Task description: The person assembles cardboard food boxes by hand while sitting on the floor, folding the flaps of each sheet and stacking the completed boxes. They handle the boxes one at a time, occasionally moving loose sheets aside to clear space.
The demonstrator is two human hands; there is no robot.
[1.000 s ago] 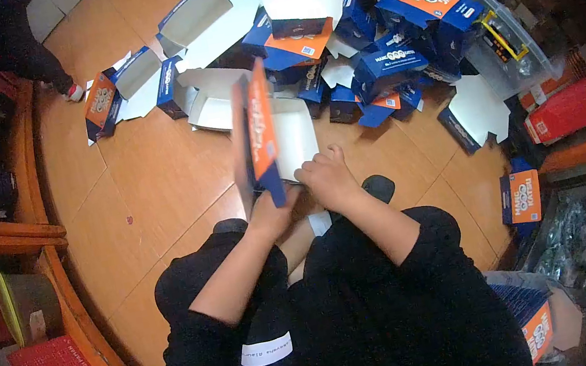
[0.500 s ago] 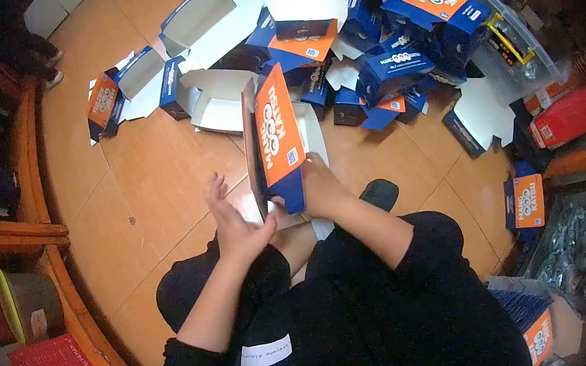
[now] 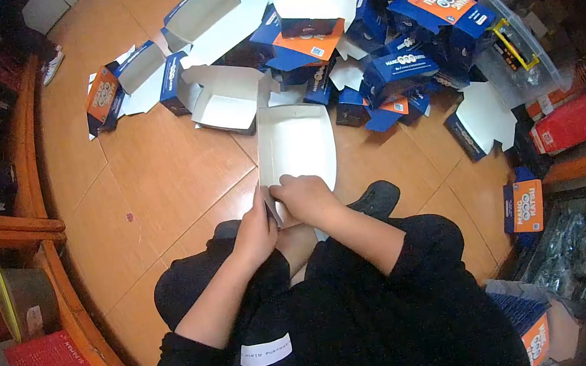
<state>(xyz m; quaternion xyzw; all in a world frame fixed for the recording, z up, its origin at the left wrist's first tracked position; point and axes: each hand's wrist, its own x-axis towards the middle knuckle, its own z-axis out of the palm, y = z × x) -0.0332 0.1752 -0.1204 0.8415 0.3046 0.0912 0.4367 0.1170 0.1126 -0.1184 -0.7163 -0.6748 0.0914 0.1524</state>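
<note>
A cardboard food box stands between my knees, its white inside facing up toward me. My left hand is closed around the near left corner of the box, on the outside of the wall. Inside the same corner, my right hand has its fingers bent over the side wall and pinches it. My hands partly cover the near end of the box. Just beyond it, a second box lies with its white inside showing.
A pile of blue and orange boxes covers the floor ahead. To its right stands a clear plastic bin holding a yellow-handled item. Red packs sit on the left; a person's shoe shows at upper left.
The box has turned from showing its orange printed side to showing its white inside. My left hand, spread beside it before, has closed on its corner. My right hand has moved inside.
</note>
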